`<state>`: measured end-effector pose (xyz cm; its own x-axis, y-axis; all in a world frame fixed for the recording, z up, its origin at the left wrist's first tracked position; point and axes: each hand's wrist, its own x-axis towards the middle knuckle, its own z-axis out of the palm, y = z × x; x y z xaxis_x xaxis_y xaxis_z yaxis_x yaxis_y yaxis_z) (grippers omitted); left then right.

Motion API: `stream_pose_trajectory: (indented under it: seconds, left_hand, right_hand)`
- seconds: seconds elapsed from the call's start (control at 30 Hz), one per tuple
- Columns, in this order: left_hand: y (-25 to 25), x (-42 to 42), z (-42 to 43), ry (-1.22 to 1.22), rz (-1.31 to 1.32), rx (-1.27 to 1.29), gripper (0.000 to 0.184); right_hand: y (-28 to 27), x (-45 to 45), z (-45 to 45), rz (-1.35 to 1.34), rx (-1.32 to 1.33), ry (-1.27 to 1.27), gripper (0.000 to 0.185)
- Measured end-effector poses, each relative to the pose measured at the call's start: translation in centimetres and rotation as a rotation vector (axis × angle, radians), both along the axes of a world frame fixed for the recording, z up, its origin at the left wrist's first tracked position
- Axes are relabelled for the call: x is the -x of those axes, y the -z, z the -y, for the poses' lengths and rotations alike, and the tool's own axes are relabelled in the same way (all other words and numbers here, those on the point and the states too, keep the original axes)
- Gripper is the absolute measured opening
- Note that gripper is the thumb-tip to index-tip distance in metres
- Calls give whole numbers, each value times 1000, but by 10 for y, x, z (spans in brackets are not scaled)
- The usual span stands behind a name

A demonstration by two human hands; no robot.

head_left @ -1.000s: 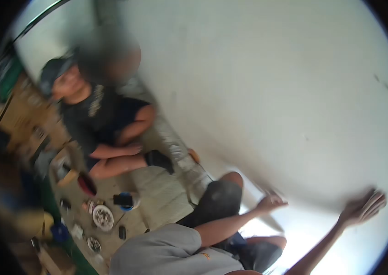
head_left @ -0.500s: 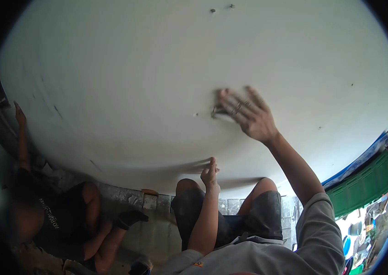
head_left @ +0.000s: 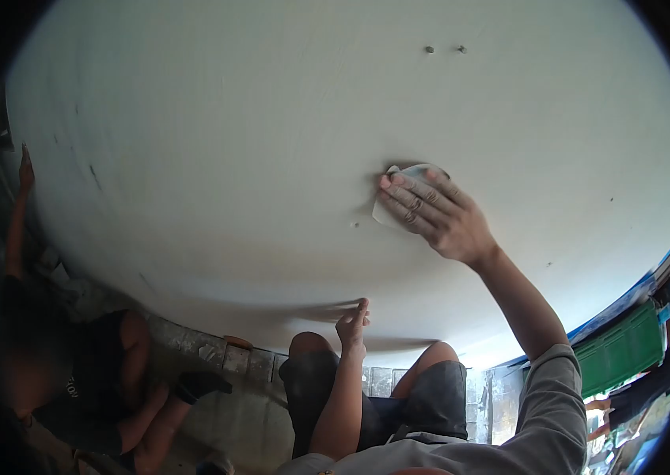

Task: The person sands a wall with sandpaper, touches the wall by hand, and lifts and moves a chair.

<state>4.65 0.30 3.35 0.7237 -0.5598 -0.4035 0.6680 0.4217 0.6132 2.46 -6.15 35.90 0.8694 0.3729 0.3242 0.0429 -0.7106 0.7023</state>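
My right hand (head_left: 444, 218) lies against a large white wall panel (head_left: 232, 158), fingers together over a thin pale sheet (head_left: 385, 210) that looks like sandpaper. The sheet's edges stick out above and below the dusty fingers, and the palm hides the rest of it. Lower down, between my knees and the panel, my left hand (head_left: 352, 326) is raised with a finger stretched up at the surface. Nothing shows in it, and its other fingers are partly hidden.
Two small studs (head_left: 430, 50) stick out of the panel higher up. A co-worker (head_left: 97, 380) sits at the left, one hand (head_left: 27, 166) on the panel. A green panel (head_left: 620, 348) and another person in dark clothes (head_left: 651, 388) are at the right.
My right hand has changed its tilt and now lies flatter, showing more of the pale sheet. The view has shifted. A person in dark clothes has come into view at the right.
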Motion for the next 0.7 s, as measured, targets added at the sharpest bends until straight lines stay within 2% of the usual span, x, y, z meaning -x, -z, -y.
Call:
stream_pose_trajectory:
  seconds: [0.07,0.1,0.13,0.23,0.3,0.33,0.4,0.43,0.5,0.53,0.57,0.63,0.7]
  left_hand:
    - [-4,-3,0,-9,-2,-22,30]
    - [-3,-3,1,-18,-18,-29,30]
    - [-2,-1,2,-22,-23,-24,30]
    - [-1,-1,5,-31,14,-23,29]
    - [-1,0,6,-40,42,-7,29]
    - [-6,0,2,-45,52,8,29]
    - [-5,-10,3,-53,72,40,30]
    - [0,-12,5,-16,80,24,30]
    - [6,-5,8,25,73,-6,30]
    - [5,-8,7,40,98,-9,30]
    - [5,-9,4,55,120,-18,31]
    - [-1,-13,4,46,157,5,33]
    - [2,-12,2,77,182,-4,36]
  right_hand:
    - [-31,-5,0,280,69,62,53]
    - [-45,-11,-3,592,-27,137,52]
    - [-38,-15,-5,575,-35,135,52]
    - [7,-30,-9,140,-99,-14,47]
    - [42,-23,-4,-138,239,-169,47]
    - [33,-23,-6,-118,249,-179,47]
    - [7,-18,-9,378,-119,96,48]
    - [7,-19,-9,373,-105,99,48]
    - [25,-25,-18,729,-362,199,51]
    - [50,-27,-15,322,-272,66,51]
    - [75,-30,-14,28,-118,-54,50]
    - [60,-24,-11,118,-29,-57,50]
    - [19,-18,-8,645,-189,239,50]
